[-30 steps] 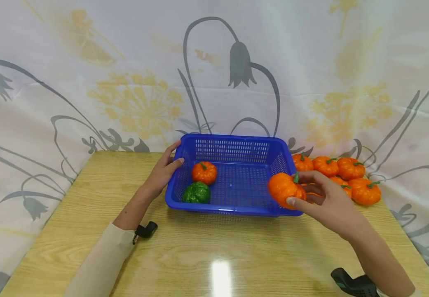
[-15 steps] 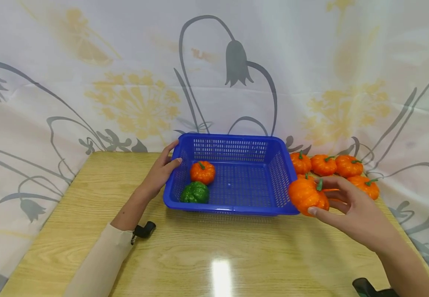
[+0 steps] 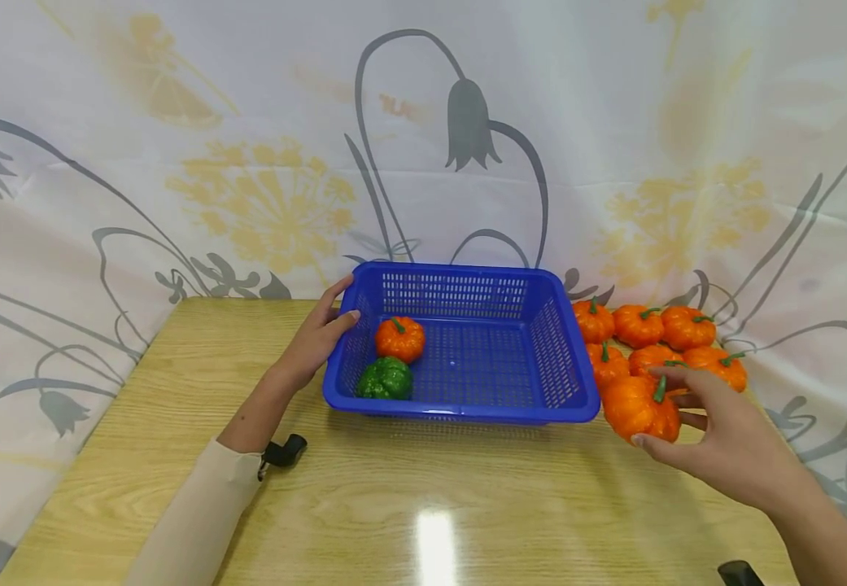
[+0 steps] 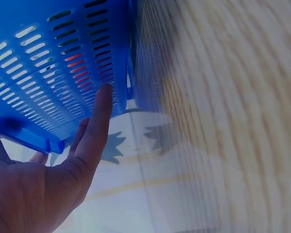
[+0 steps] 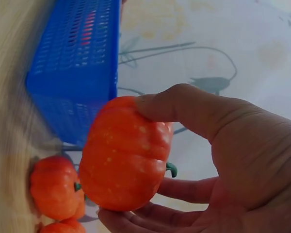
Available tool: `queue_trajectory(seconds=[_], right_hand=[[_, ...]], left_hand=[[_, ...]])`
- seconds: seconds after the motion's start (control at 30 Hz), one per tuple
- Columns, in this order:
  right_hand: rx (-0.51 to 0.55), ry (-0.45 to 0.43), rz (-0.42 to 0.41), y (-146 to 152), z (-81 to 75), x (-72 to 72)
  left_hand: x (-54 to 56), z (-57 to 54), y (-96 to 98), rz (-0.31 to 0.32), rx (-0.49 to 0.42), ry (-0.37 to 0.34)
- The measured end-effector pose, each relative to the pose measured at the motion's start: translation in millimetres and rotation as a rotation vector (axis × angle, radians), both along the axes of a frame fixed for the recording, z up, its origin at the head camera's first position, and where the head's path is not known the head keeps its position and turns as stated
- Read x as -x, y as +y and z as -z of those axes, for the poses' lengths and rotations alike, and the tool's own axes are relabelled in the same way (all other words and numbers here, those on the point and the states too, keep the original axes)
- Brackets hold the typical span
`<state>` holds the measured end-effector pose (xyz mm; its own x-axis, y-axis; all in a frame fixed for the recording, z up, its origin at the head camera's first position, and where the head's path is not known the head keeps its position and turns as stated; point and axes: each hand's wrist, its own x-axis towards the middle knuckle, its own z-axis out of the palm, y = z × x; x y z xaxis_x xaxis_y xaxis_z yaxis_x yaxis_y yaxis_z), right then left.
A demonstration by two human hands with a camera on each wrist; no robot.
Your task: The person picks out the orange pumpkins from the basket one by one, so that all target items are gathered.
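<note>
A wooden table (image 3: pixel 423 496) carries a blue basket (image 3: pixel 460 411) at its far middle, with a cluster of orange pumpkins (image 3: pixel 643 325) at the far right.

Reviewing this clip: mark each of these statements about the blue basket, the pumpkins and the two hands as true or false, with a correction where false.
1. The right hand holds an orange toy pumpkin. True.
2. That pumpkin is inside the blue perforated plastic basket. False: it is outside, to the right of the basket, above the wooden table.
3. The left hand rests on the basket's left rim. True.
4. The basket holds two green pumpkins. False: it holds one green toy pumpkin and one small orange pumpkin.
5. A group of loose orange pumpkins lies right of the basket. True.
</note>
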<state>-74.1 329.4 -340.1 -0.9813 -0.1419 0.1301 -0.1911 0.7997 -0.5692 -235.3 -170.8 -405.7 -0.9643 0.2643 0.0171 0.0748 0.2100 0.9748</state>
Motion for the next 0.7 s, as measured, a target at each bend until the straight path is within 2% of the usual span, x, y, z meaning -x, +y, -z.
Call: queue_trajectory(seconds=[0.3,0.53,0.7], right_hand=[[-0.079,0.080,-0.061,5.1,25.2,7.0],[-0.128,-0.011,-0.060,-0.6,35.1,14.4],[-0.154,-0.042,-0.043,-4.7,40.6,16.9]], left_hand=[[-0.4,-0.1,-0.6,0.001,-0.001,-0.007],[0.6,2.7,-1.5,-0.001,0.001,-0.004],[0.5,2.4,-1.2,0.001,-0.001,-0.006]])
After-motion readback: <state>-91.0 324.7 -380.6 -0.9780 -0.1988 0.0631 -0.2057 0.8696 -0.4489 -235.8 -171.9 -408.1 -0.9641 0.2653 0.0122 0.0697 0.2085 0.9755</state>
